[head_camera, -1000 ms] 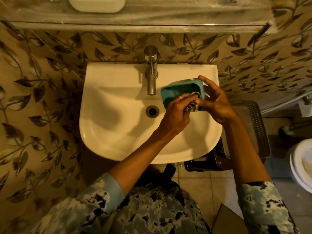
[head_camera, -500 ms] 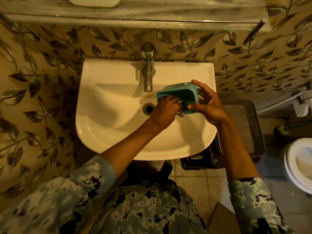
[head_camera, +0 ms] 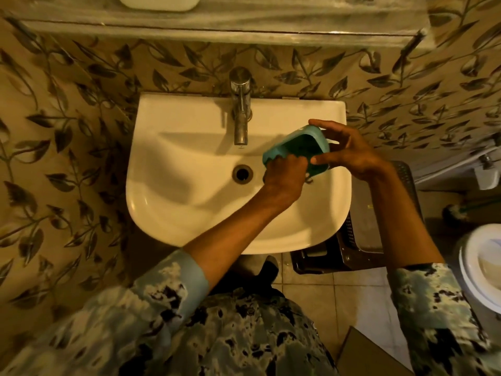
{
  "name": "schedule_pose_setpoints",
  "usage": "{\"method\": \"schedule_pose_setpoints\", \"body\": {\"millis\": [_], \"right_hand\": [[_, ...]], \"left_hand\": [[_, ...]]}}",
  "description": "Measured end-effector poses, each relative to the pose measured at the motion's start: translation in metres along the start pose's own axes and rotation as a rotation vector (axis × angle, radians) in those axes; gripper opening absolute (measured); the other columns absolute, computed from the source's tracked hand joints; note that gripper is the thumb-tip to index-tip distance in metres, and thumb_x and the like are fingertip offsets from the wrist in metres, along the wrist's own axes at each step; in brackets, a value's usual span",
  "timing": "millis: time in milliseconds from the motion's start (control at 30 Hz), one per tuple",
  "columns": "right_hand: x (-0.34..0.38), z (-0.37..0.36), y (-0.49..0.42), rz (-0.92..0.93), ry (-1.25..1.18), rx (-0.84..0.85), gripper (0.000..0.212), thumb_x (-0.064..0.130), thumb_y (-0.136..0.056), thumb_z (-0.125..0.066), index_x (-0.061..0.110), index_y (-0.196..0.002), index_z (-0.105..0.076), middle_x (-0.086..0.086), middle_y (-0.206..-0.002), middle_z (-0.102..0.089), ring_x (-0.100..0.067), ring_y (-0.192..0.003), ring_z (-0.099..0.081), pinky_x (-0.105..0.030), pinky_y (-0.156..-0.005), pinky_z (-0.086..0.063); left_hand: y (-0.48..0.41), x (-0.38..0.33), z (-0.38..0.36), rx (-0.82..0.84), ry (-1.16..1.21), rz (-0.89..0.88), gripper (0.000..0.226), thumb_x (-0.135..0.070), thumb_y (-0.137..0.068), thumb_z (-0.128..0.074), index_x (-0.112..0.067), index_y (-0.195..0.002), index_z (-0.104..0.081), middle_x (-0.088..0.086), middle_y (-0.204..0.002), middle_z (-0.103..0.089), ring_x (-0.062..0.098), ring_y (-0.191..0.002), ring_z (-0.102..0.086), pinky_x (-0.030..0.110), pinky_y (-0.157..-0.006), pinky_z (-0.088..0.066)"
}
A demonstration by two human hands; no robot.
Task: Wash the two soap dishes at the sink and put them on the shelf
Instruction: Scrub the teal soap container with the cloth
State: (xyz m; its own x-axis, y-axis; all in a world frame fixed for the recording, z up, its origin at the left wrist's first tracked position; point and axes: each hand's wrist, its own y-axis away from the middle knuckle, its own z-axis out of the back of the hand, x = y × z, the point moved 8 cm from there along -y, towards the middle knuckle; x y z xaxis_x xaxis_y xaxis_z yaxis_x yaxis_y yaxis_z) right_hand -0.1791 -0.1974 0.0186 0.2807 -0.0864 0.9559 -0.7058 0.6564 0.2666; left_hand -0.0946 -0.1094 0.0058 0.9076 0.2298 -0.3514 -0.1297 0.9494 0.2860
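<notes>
Teal rounded-rectangular plastic soap dish (head_camera: 298,143), tilted, over glossy white ceramic sink (head_camera: 168,185) at 3 o'clock of the drain (head_camera: 243,173). Right hand (head_camera: 352,153) clamps its rim; left hand (head_camera: 284,173) closed inside, contents unclear. Chrome tap (head_camera: 240,109) at 12.

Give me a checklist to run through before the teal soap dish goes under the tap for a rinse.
1. Teal soap dish held securely by right hand: ok.
2. Left hand scrubbing inside the dish: ok.
3. Dish over the sink basin: ok.
4. Water running from tap: not ok, no stream visible.
5. Dish clean inside: cannot tell.
6. Room on shelf beside the white dish: ok.
</notes>
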Motion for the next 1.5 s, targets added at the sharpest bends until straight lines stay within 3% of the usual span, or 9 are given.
{"method": "schedule_pose_setpoints", "body": {"millis": [133, 267, 467, 600, 1000, 1133, 1200, 1300, 1500], "right_hand": [[-0.017, 0.024, 0.008, -0.081, -0.138, -0.107, 0.079, 0.02, -0.057, -0.084, 0.035, -0.13, -0.056, 0.001, -0.134, -0.056, -0.021, -0.12, -0.055, -0.043, -0.074, -0.061], [-0.029, 0.017, 0.014, -0.09, -0.184, -0.069, 0.074, 0.021, -0.061, -0.083, 0.036, -0.129, -0.057, 0.002, -0.136, -0.054, -0.022, -0.127, -0.05, -0.042, -0.073, -0.06], [-0.039, -0.021, 0.016, -0.102, -0.311, -0.098, 0.074, 0.013, -0.063, -0.083, 0.033, -0.129, -0.057, -0.008, -0.133, -0.055, -0.027, -0.119, -0.057, -0.042, -0.071, -0.059], [-0.045, -0.033, 0.018, -0.123, -0.322, -0.164, 0.07, 0.02, -0.065, -0.081, 0.036, -0.129, -0.056, -0.004, -0.131, -0.055, -0.023, -0.117, -0.057, -0.04, -0.072, -0.06], [-0.048, -0.008, 0.023, -0.185, -0.476, -0.126, 0.061, 0.017, -0.072, -0.074, 0.03, -0.13, -0.057, -0.011, -0.127, -0.062, -0.03, -0.112, -0.064, -0.042, -0.074, -0.059], [-0.04, -0.024, 0.021, -0.185, -0.435, -0.105, 0.067, 0.016, -0.067, -0.078, 0.031, -0.129, -0.057, -0.013, -0.135, -0.054, -0.033, -0.118, -0.058, -0.046, -0.075, -0.059], [-0.033, -0.031, 0.02, -0.171, -0.373, -0.117, 0.071, 0.015, -0.065, -0.08, 0.033, -0.129, -0.057, -0.009, -0.137, -0.051, -0.031, -0.12, -0.056, -0.045, -0.073, -0.06], [-0.028, -0.035, 0.02, -0.143, -0.328, -0.145, 0.073, 0.013, -0.064, -0.081, 0.035, -0.128, -0.056, -0.006, -0.138, -0.05, -0.029, -0.124, -0.051, -0.044, -0.072, -0.06], [-0.025, -0.026, 0.022, -0.115, -0.431, -0.232, 0.075, 0.013, -0.065, -0.08, 0.03, -0.133, -0.053, -0.007, -0.131, -0.058, -0.031, -0.116, -0.06, -0.048, -0.075, -0.06]], "left_hand": [[0.015, 0.027, -0.001, 0.114, 0.493, 0.133, 0.015, -0.012, -0.085, -0.065, -0.008, -0.1, -0.064, 0.015, -0.097, -0.071, 0.017, -0.071, -0.064, 0.024, -0.057, -0.049], [0.032, 0.031, 0.046, -0.445, 0.624, 0.146, 0.02, -0.011, -0.082, -0.072, -0.009, -0.102, -0.072, 0.009, -0.098, -0.074, 0.014, -0.084, -0.065, 0.002, -0.056, -0.042], [0.012, 0.038, -0.006, -0.35, 1.369, 0.725, 0.033, -0.016, -0.085, -0.067, -0.003, -0.115, -0.063, 0.017, -0.114, -0.069, 0.032, -0.103, -0.066, 0.043, -0.09, -0.056], [0.016, 0.02, -0.029, -0.343, 1.714, 0.806, 0.047, -0.018, -0.088, -0.064, -0.009, -0.131, -0.05, 0.011, -0.121, -0.063, 0.024, -0.101, -0.062, 0.035, -0.081, -0.056], [0.0, 0.003, 0.028, -0.011, 0.854, -0.06, 0.029, -0.012, -0.087, -0.065, -0.012, -0.116, -0.066, 0.01, -0.114, -0.069, 0.015, -0.099, -0.062, 0.024, -0.079, -0.055], [0.004, 0.028, 0.02, -0.179, 1.252, 0.535, 0.008, -0.023, -0.088, -0.065, -0.02, -0.081, -0.064, 0.0, -0.08, -0.069, 0.014, -0.074, -0.068, 0.014, -0.047, -0.05], [0.007, 0.024, -0.004, -0.032, 1.791, 0.872, 0.023, -0.028, -0.094, -0.054, -0.011, -0.106, -0.063, 0.013, -0.107, -0.068, 0.028, -0.096, -0.067, 0.036, -0.073, -0.059], [0.003, 0.027, 0.0, 0.034, 2.292, 0.908, 0.051, -0.034, -0.103, -0.027, 0.001, -0.135, -0.046, 0.022, -0.14, -0.049, 0.036, -0.13, -0.046, 0.05, -0.109, -0.036], [0.01, 0.064, 0.032, -0.389, 1.714, 0.555, 0.012, -0.002, -0.089, -0.054, -0.003, -0.099, -0.061, 0.009, -0.082, -0.069, 0.017, -0.073, -0.067, 0.035, -0.074, -0.058]]}}
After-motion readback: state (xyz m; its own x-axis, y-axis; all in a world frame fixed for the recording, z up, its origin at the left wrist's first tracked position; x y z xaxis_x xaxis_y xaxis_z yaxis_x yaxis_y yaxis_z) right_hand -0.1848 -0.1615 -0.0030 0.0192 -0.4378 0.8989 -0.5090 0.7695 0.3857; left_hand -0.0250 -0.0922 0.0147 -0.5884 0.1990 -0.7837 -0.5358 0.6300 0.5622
